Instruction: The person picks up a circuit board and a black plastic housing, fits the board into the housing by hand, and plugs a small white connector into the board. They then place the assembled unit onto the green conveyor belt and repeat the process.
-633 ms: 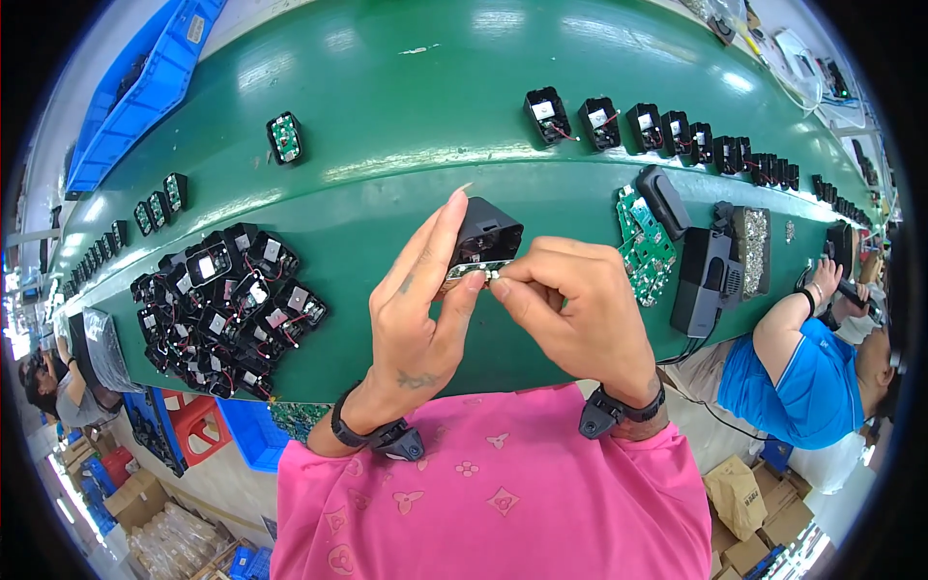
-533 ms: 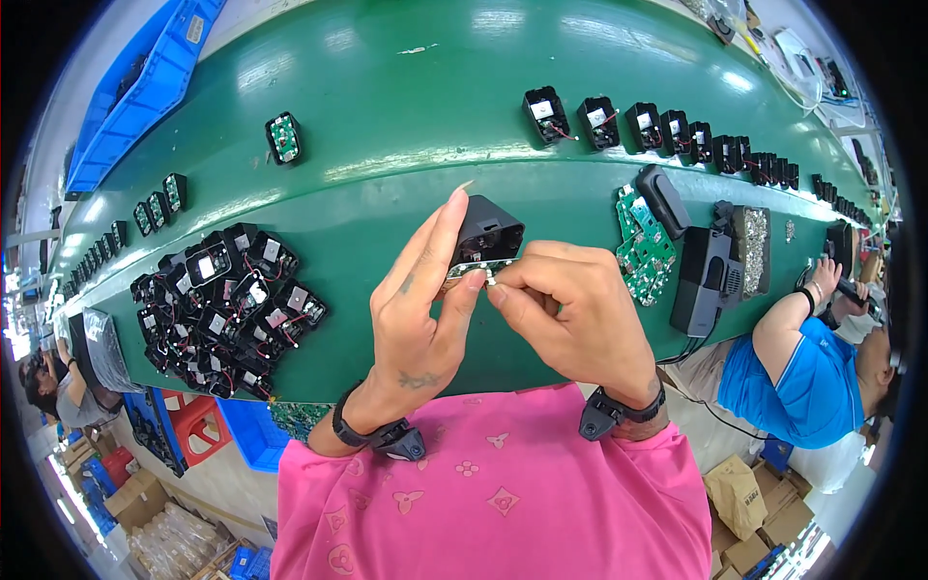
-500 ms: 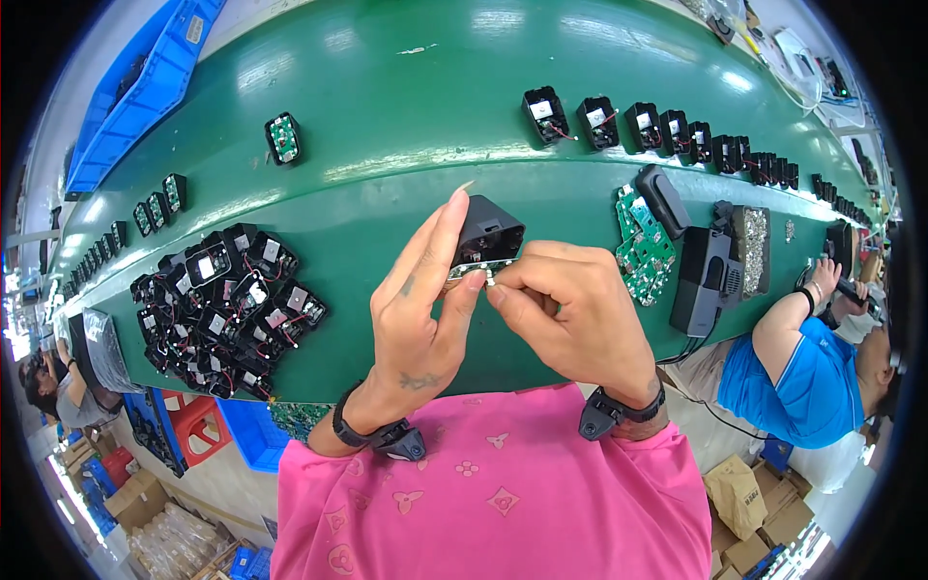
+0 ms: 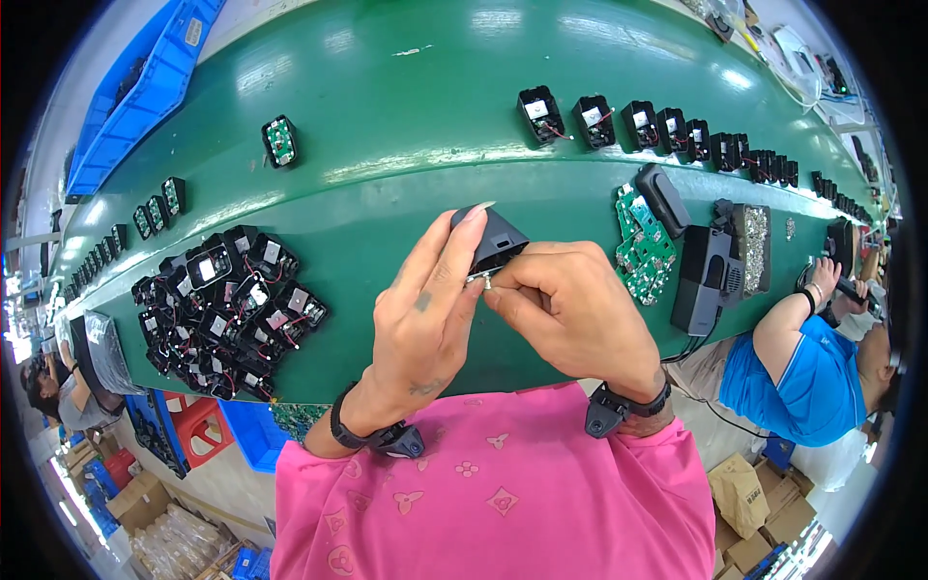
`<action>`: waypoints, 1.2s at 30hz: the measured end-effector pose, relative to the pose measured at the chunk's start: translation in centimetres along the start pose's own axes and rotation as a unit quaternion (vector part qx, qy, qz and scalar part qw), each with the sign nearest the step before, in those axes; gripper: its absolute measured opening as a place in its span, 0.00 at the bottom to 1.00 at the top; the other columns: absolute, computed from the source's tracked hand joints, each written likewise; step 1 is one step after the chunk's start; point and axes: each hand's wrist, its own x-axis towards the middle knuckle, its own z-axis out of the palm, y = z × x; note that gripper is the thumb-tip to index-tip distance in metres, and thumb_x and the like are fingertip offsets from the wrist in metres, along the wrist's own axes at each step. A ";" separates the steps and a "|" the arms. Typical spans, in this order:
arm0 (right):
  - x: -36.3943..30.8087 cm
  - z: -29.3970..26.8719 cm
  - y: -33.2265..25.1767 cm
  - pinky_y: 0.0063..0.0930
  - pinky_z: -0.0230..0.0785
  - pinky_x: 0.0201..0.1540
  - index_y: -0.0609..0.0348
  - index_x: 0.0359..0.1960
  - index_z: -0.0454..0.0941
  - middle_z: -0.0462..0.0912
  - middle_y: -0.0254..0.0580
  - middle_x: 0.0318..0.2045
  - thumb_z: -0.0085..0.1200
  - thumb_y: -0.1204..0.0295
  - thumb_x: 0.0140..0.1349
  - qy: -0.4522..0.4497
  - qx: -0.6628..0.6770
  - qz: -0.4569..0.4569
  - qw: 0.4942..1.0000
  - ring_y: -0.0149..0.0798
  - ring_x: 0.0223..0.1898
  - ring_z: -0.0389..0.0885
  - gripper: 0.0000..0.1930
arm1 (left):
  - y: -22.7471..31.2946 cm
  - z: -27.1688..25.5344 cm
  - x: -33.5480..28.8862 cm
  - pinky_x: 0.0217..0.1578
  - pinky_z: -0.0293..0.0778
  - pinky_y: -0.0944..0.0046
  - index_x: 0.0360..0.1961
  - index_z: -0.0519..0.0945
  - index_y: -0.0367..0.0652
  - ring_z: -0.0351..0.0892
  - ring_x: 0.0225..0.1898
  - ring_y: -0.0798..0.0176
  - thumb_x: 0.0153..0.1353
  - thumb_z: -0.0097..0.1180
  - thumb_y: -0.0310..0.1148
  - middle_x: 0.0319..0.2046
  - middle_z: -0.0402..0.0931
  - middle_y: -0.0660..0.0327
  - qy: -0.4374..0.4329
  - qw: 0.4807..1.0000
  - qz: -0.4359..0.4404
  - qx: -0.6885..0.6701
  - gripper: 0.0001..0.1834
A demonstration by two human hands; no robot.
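Over the near part of the green bench (image 4: 348,232), my left hand (image 4: 416,314) is closed around a black plastic housing (image 4: 496,235), thumb below and fingers along its side. The housing is tilted, with its open side turned down toward me, so most of its inside is hidden. At that lower edge, a small white connector (image 4: 486,280) shows between the hands. My right hand (image 4: 570,300) pinches it between thumb and forefinger; where it leads inside the housing cannot be seen.
A heap of black housings (image 4: 227,304) lies left. Green circuit boards (image 4: 643,246), a black device (image 4: 701,280) and a tray of small metal parts (image 4: 754,246) are right. Housings (image 4: 593,121) line the bench's far strip. A co-worker in blue (image 4: 793,372) sits right.
The black housing has tipped, its open side now facing farther down, and my left fingers have rolled over with it. My right hand keeps its pinch at nearly the same spot.
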 end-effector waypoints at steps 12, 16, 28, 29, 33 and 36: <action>-0.7 2.9 0.0 0.41 0.70 0.32 0.61 0.32 0.76 0.72 0.46 0.27 0.58 0.78 0.60 0.123 -0.100 -0.053 0.986 0.50 0.30 0.77 0.03 | 0.2 0.4 -0.1 0.52 0.78 0.61 0.66 0.69 0.32 0.80 0.55 0.55 0.63 0.57 0.19 0.59 0.75 0.43 0.069 0.971 -0.163 -0.160 0.29; -0.3 2.5 0.2 0.37 0.63 0.25 0.64 0.29 0.76 0.72 0.43 0.22 0.58 0.81 0.58 0.123 -0.043 -0.094 0.987 0.46 0.22 0.73 0.03 | -0.4 0.0 -0.1 0.47 0.78 0.68 0.68 0.66 0.31 0.80 0.51 0.66 0.66 0.59 0.26 0.59 0.75 0.49 0.055 0.989 -0.100 -0.096 0.30; -0.1 2.0 0.5 0.35 0.60 0.23 0.65 0.26 0.76 0.72 0.42 0.19 0.57 0.81 0.57 0.088 0.016 -0.093 0.992 0.42 0.19 0.71 0.03 | -0.1 -0.6 0.0 0.54 0.76 0.58 0.64 0.72 0.33 0.79 0.57 0.45 0.62 0.58 0.21 0.58 0.75 0.41 0.016 0.987 -0.106 -0.118 0.27; -0.1 2.0 0.5 0.35 0.60 0.23 0.65 0.26 0.77 0.72 0.42 0.19 0.57 0.81 0.57 0.088 0.023 -0.092 0.992 0.41 0.19 0.71 0.03 | -0.1 -0.6 -0.1 0.54 0.76 0.58 0.64 0.72 0.33 0.79 0.57 0.45 0.62 0.58 0.21 0.58 0.75 0.40 0.020 0.989 -0.100 -0.108 0.28; -0.1 1.9 0.2 0.34 0.58 0.22 0.65 0.26 0.77 0.73 0.41 0.19 0.57 0.80 0.58 0.082 0.027 -0.075 0.993 0.39 0.18 0.70 0.04 | -0.1 -0.6 -0.2 0.54 0.76 0.57 0.64 0.72 0.33 0.79 0.57 0.44 0.62 0.58 0.21 0.58 0.75 0.41 0.027 0.998 -0.047 -0.034 0.27; 0.0 2.2 0.5 0.33 0.58 0.21 0.65 0.26 0.77 0.72 0.40 0.18 0.58 0.80 0.58 0.085 0.022 -0.073 0.994 0.38 0.18 0.69 0.04 | 0.1 -0.4 -0.3 0.54 0.76 0.57 0.63 0.73 0.32 0.79 0.57 0.43 0.62 0.58 0.21 0.58 0.76 0.41 0.030 0.991 -0.109 -0.078 0.27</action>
